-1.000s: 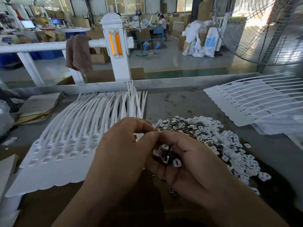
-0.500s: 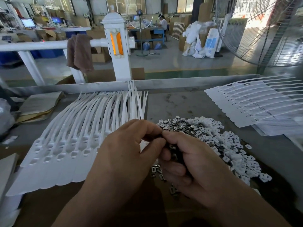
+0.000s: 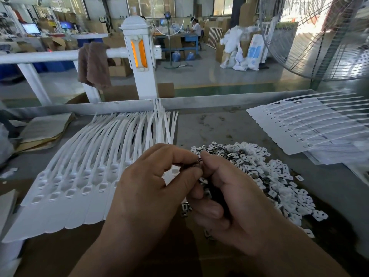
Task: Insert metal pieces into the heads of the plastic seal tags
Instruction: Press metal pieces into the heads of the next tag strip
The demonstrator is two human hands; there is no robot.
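Just left of the heap of metal pieces (image 3: 259, 170) on the surface (image 3: 209, 124), the left hand (image 3: 147, 188) and right hand (image 3: 235, 200) meet. The left fingers pinch a single metal piece (image 3: 198, 159) against the right thumb tip. The right fingers curl round a clutch of pieces (image 3: 206, 192). A fanned row of seal tags (image 3: 79, 176) lies further left of the heap, and a second row (image 3: 311, 124) lies beyond it to the right.

Forearms angle in, hands meeting. Left hand (image 3: 151, 188) pinches thumb toward forefinger; right hand (image 3: 235, 200) curls just beside it, fingertips touching the left's, a metal piece (image 3: 198, 160) nipped between them.
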